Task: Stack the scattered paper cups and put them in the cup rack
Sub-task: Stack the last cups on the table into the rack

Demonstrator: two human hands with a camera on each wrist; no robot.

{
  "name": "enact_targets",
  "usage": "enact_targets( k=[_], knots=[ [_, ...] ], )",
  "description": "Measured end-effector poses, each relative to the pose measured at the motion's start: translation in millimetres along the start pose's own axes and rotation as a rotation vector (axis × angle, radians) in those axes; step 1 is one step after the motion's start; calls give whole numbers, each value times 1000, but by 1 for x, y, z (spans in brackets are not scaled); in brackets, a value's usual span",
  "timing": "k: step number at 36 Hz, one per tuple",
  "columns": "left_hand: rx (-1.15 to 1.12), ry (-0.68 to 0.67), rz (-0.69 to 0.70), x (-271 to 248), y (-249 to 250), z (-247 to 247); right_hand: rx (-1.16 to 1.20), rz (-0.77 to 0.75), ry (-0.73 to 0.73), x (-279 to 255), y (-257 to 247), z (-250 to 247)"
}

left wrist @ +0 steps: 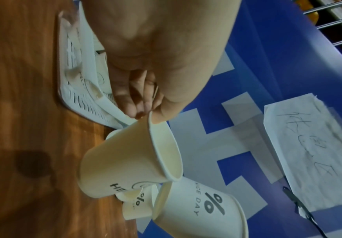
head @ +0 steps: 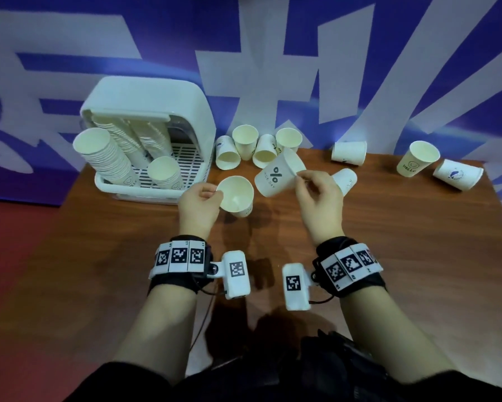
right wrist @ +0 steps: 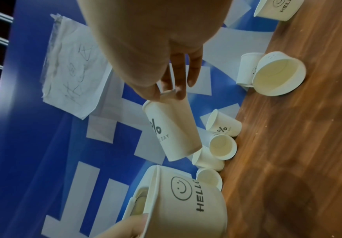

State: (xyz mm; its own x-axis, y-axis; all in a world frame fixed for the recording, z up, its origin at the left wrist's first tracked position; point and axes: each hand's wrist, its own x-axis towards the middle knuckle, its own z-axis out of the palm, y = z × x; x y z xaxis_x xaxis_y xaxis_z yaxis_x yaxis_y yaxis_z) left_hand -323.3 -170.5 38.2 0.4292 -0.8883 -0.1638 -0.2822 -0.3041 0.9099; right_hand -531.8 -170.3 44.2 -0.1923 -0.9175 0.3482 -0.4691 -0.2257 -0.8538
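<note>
My left hand (head: 205, 195) pinches the rim of a white "HELLO" paper cup (head: 236, 195) (left wrist: 125, 164) (right wrist: 188, 198), held above the wooden table (head: 360, 271) with its mouth facing me. My right hand (head: 309, 181) pinches the rim of a "% NICE DAY" cup (head: 277, 177) (left wrist: 202, 207) (right wrist: 172, 128), tilted with its base towards the HELLO cup, just right of it. The white cup rack (head: 154, 134) stands at the back left with stacks of cups (head: 107, 158) in it.
Several loose cups (head: 255, 146) cluster at the table's back edge, right of the rack. One cup (head: 345, 179) lies behind my right hand, others (head: 350, 153) (head: 419, 159) (head: 458, 174) at the back right. A blue and white banner (head: 273, 53) backs the table.
</note>
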Motion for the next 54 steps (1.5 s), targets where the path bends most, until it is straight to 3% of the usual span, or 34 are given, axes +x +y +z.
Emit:
enact_targets(
  k=[16,30,44,54],
  knots=[
    [-80,88,24,44,-12,-81,24,-66,-40,-2,-53,78],
    [-144,177,115,98,-15,-132,29,-132,13,9,-83,142],
    [-92,63,87,142,-40,-129,67,-97,18,7,-88,177],
    [-28,-11,71,162,-56,-125,53,-213,-101,4,-88,202]
  ],
)
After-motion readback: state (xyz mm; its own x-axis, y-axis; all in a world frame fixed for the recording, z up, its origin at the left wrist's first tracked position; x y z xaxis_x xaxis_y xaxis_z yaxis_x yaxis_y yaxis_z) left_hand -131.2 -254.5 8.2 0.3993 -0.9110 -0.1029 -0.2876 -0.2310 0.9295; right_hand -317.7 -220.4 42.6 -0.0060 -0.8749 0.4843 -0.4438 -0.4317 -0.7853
